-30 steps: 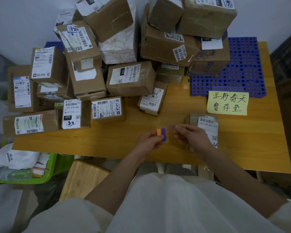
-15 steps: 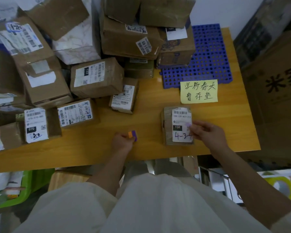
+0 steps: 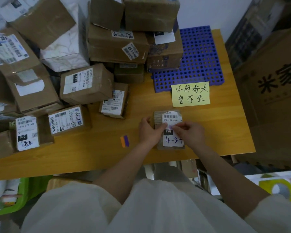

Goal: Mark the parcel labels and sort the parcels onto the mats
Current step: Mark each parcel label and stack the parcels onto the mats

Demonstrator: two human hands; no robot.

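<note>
On the table (image 3: pixel 91 155), both hands (fingers pinching) hold the parcel (image 3: pixel 170 130).

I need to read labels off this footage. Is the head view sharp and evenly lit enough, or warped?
Head view: the small parcel label's "15H" and handwritten marks read clearly at centre; the stacked boxes bow outward from wide-angle distortion; lighting is soft, dimmer toward the corners, without glare; the yellow note is legible.

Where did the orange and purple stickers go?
The orange and purple stickers lie on the wooden table, just left of the left hand.
</note>
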